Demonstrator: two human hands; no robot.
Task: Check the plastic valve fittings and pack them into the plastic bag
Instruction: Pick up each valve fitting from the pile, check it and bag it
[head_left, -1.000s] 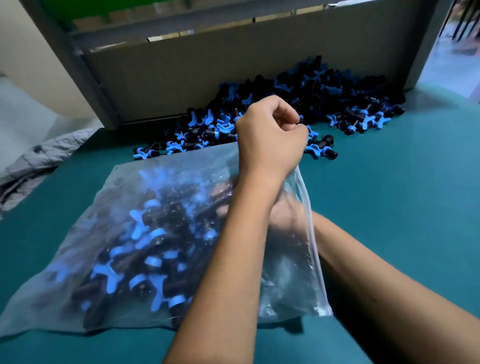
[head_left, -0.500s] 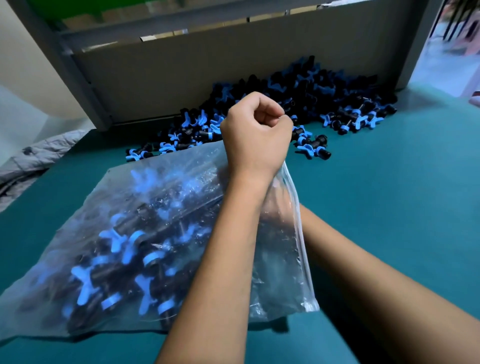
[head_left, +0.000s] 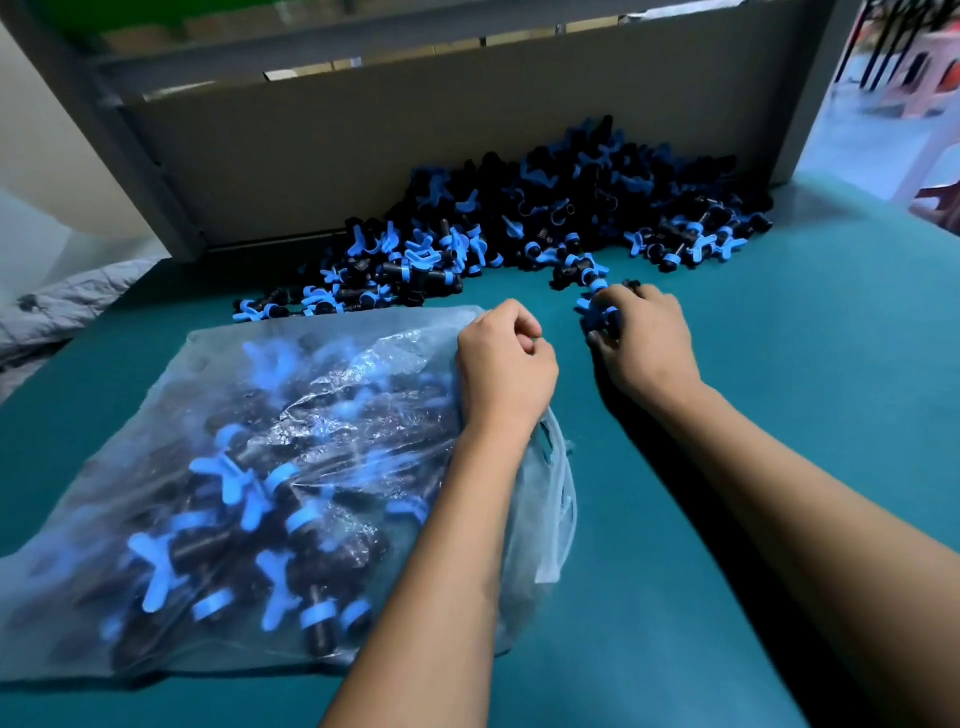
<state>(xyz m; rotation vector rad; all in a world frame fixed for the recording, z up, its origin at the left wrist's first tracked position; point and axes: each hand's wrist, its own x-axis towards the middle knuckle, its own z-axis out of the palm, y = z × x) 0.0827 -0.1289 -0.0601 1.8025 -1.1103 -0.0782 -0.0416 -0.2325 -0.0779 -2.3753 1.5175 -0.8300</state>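
Note:
A clear plastic bag lies on the teal table, holding several black valve fittings with blue handles. My left hand pinches the bag's upper right corner at its mouth, fingers curled. My right hand is outside the bag, just right of it, its fingers curled over a few black and blue fittings at the front edge of the loose pile. That pile spreads along the grey back board.
The grey board and metal frame close off the back of the teal table. Grey padded fabric lies past the table's left edge. Beyond the right end of the board a bright floor shows.
My right hand has come out of the bag and reached forward onto fittings at the pile's edge. My left hand has lowered the bag's mouth toward the table.

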